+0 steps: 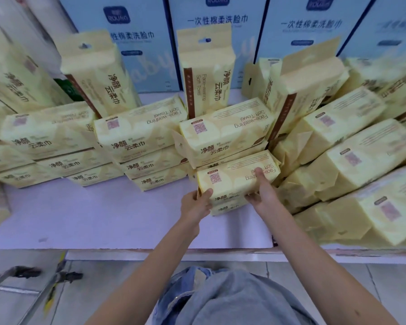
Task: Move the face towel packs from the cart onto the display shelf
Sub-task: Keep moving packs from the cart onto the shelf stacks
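Setting down: face towel pack [237, 178] lies flat, label up, on top of the pack underneath [227, 208], a bit right of the middle of the display shelf [80, 219], between its front edge and the rows behind. Both hands grip it. The left hand [196, 205] has fingers wrapped on the near-left corner with the thumb on top. The right hand [261, 193] is on the near-right side, one digit stretched across the top face. A two-sided hold likely keeps the soft pack square while it is lined up on the one below. Judged as starting a new front stack, with printed ends facing the front edge like the rest.

Counts:
- Front stack: two packs, held one included.
- Behind it: three flat stacks [138, 130] side by side. The middle one shows three layers; the others are unclear.
- Toward the back edge: at least four upright packs [206, 71], standing as display faces.
- Right end: a leaning heap [338, 141], roughly eight or more, too overlapped to count.
- Against the back: four blue boxes [216, 31].
- Hands: two.

Only a piece of the cart [21, 276] shows, on the floor beyond the front-left corner. No packs are visible in it, so what remains cannot be told.
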Demonstrator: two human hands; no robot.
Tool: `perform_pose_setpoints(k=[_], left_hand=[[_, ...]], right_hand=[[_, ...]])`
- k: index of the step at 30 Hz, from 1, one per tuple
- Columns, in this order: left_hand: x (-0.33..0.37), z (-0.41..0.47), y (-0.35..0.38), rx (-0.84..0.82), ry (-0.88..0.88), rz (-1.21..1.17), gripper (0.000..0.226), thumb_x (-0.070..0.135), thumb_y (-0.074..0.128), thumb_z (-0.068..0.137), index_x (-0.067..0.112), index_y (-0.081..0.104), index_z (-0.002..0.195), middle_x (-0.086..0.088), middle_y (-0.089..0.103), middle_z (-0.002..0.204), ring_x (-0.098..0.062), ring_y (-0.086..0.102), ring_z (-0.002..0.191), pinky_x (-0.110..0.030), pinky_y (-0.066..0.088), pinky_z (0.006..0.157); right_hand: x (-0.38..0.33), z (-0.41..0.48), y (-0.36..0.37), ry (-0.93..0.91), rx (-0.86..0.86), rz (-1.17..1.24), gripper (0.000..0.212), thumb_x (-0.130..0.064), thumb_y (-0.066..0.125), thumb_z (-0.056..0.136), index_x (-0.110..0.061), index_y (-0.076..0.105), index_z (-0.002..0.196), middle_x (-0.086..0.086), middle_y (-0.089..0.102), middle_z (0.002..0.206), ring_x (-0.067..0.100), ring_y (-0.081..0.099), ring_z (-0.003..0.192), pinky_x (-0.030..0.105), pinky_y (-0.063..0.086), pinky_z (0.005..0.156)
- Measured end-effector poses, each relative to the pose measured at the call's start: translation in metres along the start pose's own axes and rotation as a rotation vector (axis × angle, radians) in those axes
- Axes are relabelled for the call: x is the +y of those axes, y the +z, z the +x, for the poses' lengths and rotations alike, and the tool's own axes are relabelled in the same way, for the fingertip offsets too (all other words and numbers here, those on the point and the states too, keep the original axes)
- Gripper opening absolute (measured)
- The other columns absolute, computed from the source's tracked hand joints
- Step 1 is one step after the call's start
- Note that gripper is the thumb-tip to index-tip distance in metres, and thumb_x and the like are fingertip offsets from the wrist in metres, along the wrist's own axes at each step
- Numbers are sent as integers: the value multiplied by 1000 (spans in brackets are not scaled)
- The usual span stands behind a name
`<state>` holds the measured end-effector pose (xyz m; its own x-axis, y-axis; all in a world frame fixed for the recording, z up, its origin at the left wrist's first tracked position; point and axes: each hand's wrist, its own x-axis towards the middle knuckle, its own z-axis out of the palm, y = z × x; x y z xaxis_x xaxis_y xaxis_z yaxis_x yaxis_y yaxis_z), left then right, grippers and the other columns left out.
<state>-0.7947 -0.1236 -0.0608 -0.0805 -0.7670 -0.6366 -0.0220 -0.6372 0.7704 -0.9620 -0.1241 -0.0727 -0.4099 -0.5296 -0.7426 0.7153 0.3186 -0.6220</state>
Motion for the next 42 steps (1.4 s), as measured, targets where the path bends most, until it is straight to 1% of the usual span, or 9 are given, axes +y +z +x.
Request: perform_pose_setpoints(k=[5,8,11,13,15,21,27,34,42], left_hand=[[-6,1,0,39,13,-11,10,29,64,90,20,61,94,1,65,93,-28,63,101,-36,51,85],[-10,1,-7,20,-1,48,37,36,62,90,16,54,120,1,60,111,-28,57,112,-40,49,92],[-18,-4,-18,49,-18,65,59,42,56,92,18,35,142,-2,46,138,-24,48,125,-42,41,103],[-28,-10,-28,73,-30,87,58,42,53,94,20,33,144,-3,42,143,-24,44,130,-44,37,108],[-42,-21,-38,46,-24,171,49,39,52,95,22,39,139,-3,45,141,-22,44,129,-38,38,105],[-77,-55,-58,-9,-3,396,35,32,53,95,21,52,128,5,53,118,-10,50,105,-20,34,85],[-107,-88,-73,114,20,379,34,29,54,95,16,54,127,1,57,123,-9,52,102,-7,38,72],[-157,-147,-47,372,-53,265,36,31,53,95,19,52,129,-1,56,121,-11,50,101,-20,35,83],[-233,-250,6,687,-173,-177,31,24,54,96,17,54,126,-5,57,123,-17,55,105,-26,37,87]], right_hand=[[0,2,-7,-14,-68,-56,53,-35,64,87,-16,47,133,7,59,127,27,57,109,35,51,75],[4,1,-15,-25,-82,-135,57,-44,60,88,-20,43,137,4,56,132,24,55,113,38,46,94],[15,-7,-27,-86,-11,-262,44,-47,56,89,-25,50,127,5,53,130,26,52,117,37,45,95],[26,-14,-36,-157,49,-396,32,-45,54,91,-27,55,118,10,52,131,30,50,121,43,43,103],[39,-22,-46,-233,29,-533,42,-42,49,94,-21,50,130,1,51,133,26,47,124,43,38,106],[76,-53,-80,-351,-228,-1046,40,-37,41,98,-20,46,134,-3,51,121,12,51,102,18,31,80],[87,-64,-113,-327,-551,-1453,44,-32,45,98,-16,40,138,2,48,140,18,47,125,31,36,103],[77,-65,-158,-330,-742,-1581,39,-34,45,98,-16,46,133,2,54,131,17,52,116,30,39,94],[109,-81,-175,-290,-1140,-1803,43,-31,46,98,-13,42,137,9,54,131,21,54,115,22,35,87]])
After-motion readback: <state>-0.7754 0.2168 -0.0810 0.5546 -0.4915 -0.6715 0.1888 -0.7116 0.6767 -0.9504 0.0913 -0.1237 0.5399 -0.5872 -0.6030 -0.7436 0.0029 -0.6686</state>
